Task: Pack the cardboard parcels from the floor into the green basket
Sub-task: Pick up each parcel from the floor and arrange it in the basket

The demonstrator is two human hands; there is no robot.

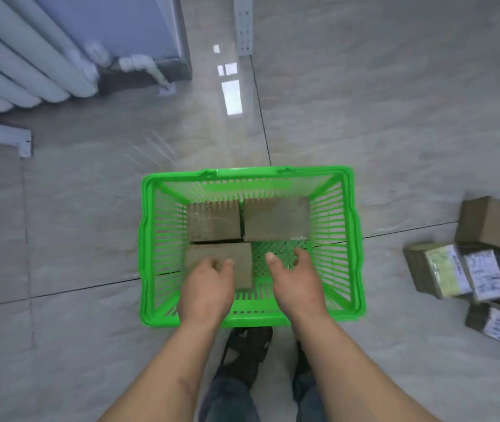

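The green basket [355,239] stands on the floor right in front of my feet. Three plain cardboard parcels lie flat in it: one at the back left [214,222], one at the back right [276,219], one at the front left [236,258]. My left hand [207,287] hovers over the front-left parcel with fingers loosely bent, holding nothing. My right hand [296,284] is over the bare front-right corner of the basket, fingers relaxed and spread. Several more parcels [468,271] with white labels lie on the floor to the right.
A white radiator [23,65] and its pipes fill the upper left. A metal shelf post [242,25] stands at the top centre, another bracket [14,138] at the left. Tiled floor surrounds the basket. My feet [247,354] are just behind it.
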